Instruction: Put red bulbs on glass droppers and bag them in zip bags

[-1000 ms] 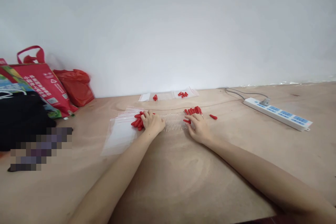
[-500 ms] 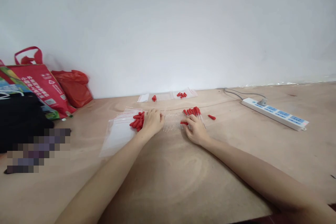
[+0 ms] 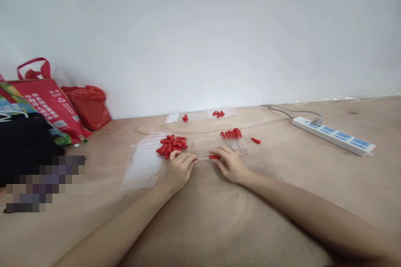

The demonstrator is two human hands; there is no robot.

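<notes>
My left hand (image 3: 181, 170) pinches the end of a thin clear tube (image 3: 203, 159) held level in front of a row of clear tubes (image 3: 206, 146). My right hand (image 3: 231, 164) is closed on a red rubber bulb (image 3: 214, 157), which meets the tube's other end. Right of the row lie several tubes with red bulbs fitted (image 3: 233, 134). A pile of loose red bulbs (image 3: 171, 145) rests just beyond my left hand, partly over clear zip bags (image 3: 142, 167). One single red bulb (image 3: 256, 140) lies farther right.
Near the wall are more clear bags (image 3: 197, 116) with red bulbs. A white power strip (image 3: 333, 135) with a grey cable lies at the right. Red bags (image 3: 52, 104) and a black cloth item (image 3: 26, 146) stand at the left.
Both hands have moved nearer to me, off the row and pile. A clear tube now shows between my left fingers and the red bulb in my right hand.
</notes>
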